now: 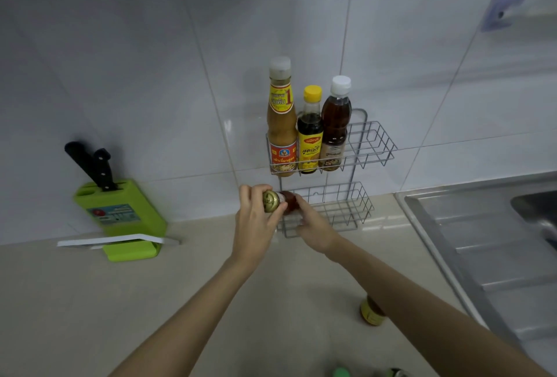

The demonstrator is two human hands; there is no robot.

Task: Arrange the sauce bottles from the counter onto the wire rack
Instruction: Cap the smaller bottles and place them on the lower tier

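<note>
A two-tier wire rack (372, 147) hangs on the tiled wall. Its upper shelf holds three bottles: a tall tan sauce bottle (281, 123), a dark bottle with a yellow cap (310, 132) and a brown bottle with a white cap (335, 126). At the left end of the lower shelf (346, 210), both hands hold a red sauce bottle with a gold cap (271, 201). My left hand (256, 226) grips its cap end. My right hand (313, 230) holds its body from the right. A yellow-labelled bottle (371, 312) stands on the counter, partly hidden by my right forearm.
A green knife block (120, 216) with black-handled knives stands at the left, a white strip lying before it. A steel sink and drainboard (482, 250) fill the right side. Green and dark bottle tops (343, 373) peek in at the bottom edge.
</note>
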